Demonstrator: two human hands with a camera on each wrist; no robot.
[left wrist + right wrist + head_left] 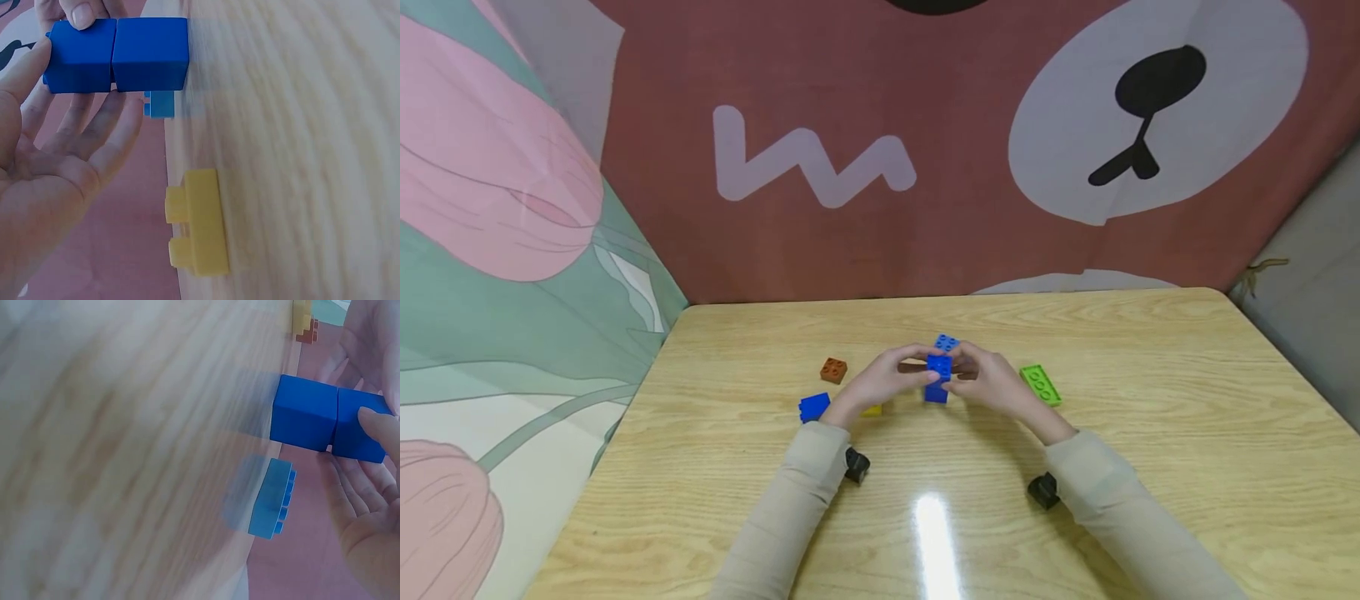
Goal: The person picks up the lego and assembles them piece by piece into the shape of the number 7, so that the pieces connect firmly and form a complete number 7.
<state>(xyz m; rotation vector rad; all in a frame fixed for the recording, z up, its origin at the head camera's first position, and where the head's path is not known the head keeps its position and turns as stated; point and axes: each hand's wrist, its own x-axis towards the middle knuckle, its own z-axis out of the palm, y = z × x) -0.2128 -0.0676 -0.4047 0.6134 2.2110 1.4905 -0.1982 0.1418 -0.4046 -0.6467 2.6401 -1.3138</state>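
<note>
Both hands are at a stack of two blue toy bricks in the middle of the table. The lower blue brick (936, 393) rests on the tabletop. Directly on it sits the upper blue brick (938, 365), and a thin seam shows between the two in both wrist views. My left hand (887, 377) pinches the upper brick from the left, thumb near its studded top. From the right, my right hand (994, 383) grips the same brick, its thumb (377, 425) on the near face. A light blue brick (947, 342) lies just behind the stack.
Left on the table (700, 500) are a brown brick (833, 370) and another blue brick (814, 407). A yellow brick (207, 222) lies partly behind the left wrist in the head view. Rightward is a green brick (1040, 385). A printed cloth (955, 242) hangs behind the table.
</note>
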